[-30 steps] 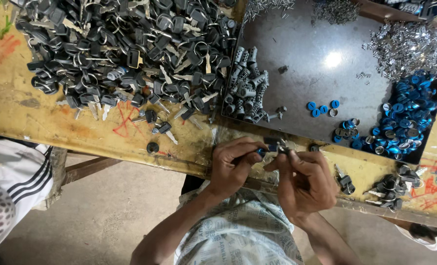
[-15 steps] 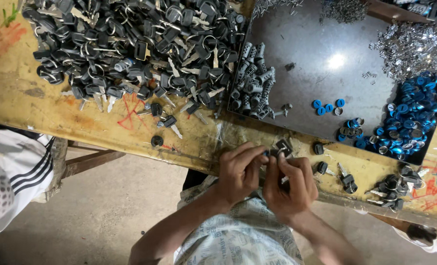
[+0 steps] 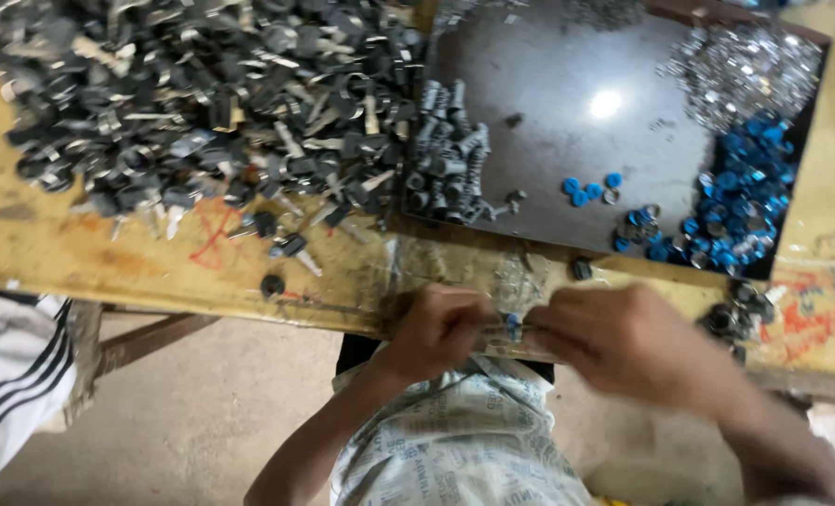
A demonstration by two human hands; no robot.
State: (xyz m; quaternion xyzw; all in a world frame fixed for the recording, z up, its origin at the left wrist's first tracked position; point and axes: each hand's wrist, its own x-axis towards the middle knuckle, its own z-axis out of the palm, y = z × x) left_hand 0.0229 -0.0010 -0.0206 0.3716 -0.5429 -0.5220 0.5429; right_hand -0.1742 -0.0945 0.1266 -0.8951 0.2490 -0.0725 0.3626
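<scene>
From up here I judge the step in hand to be an assembly: both hands meet at the near edge of the bench, just over the lap, and between them sits a small blue part with what looks like a dark piece against it. My left hand is curled closed on that small piece, fingertips pinching it; my right hand is blurred, its fingers bent toward the same spot and seemingly pressing on the blue part, though I cannot tell exactly how it grips. The next move, as I read it, calls for a steady left pinch and a careful squeeze or twist from the right so the two bits seat squarely. The only real container is the dark tray lying flat on the bench: its right side holds a pile of blue caps, a heap of shiny metal rings above them, a few loose caps near the middle, and a cluster of grey cylinders along its left edge. To the left of the tray, loose on the bench, lies a large heap of dark key-like parts.
</scene>
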